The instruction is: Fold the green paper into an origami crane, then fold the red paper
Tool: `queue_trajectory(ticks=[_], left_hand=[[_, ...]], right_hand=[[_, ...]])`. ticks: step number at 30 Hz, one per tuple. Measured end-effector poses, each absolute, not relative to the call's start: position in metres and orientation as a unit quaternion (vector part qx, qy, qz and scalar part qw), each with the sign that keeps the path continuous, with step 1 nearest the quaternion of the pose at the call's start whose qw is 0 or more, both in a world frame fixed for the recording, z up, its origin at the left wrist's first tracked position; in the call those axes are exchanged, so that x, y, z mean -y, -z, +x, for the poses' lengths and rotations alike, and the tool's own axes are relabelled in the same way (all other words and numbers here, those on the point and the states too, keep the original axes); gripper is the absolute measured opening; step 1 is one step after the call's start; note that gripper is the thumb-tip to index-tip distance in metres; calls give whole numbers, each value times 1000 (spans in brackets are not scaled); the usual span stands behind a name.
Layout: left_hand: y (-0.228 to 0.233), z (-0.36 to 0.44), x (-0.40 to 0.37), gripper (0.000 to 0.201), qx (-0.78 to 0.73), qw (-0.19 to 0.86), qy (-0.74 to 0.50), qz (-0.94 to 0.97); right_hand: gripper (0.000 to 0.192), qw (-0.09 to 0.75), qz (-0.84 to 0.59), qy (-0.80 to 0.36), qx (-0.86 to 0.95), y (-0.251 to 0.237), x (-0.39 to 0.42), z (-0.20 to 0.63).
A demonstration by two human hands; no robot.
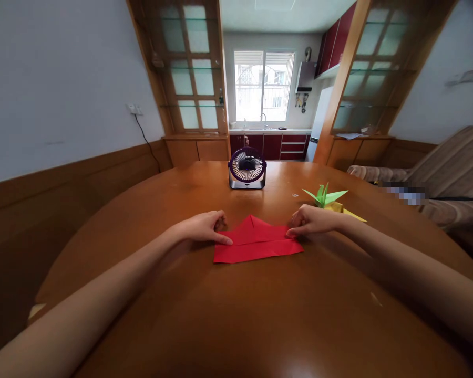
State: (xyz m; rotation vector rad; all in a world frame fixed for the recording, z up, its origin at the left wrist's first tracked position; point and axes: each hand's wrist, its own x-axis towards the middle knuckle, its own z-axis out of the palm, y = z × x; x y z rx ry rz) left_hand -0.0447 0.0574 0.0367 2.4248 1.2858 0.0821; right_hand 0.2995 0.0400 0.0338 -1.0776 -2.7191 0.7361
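A red sheet of paper (258, 242), partly folded with a flap turned over its far edge, lies flat on the round wooden table (260, 315). My left hand (204, 227) rests on the sheet's left end, its index finger pressing down on the left edge of the fold. At the right end my right hand (310, 220) has its fingertips pinched on the paper's upper right corner. Both forearms stretch across the table toward the paper.
A small dark desk fan (247, 168) stands behind the paper at the table's far edge. A green folded paper crane (325, 196) and a yellow paper piece (345, 210) sit just beyond my right hand. A striped sofa (441, 184) is on the right.
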Motion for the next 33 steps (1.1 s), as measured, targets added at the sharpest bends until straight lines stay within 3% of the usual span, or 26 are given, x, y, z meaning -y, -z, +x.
queue_trajectory(ticks=[7,12,21,33], left_hand=[[-27,-27,-46,65,-468,183,-69,862],[-21,-23,-47,60,-483,207,-76,847],[-11,-18,-53,64,-543,287,-123,780],[-1,-15,-51,62,-487,310,-234,782]], right_hand=[[39,83,-361,-138,919,-20,-38,287],[31,142,-350,-83,922,-12,-37,280],[39,183,-372,-84,906,1,-42,278],[35,222,-358,-133,897,8,-47,280]])
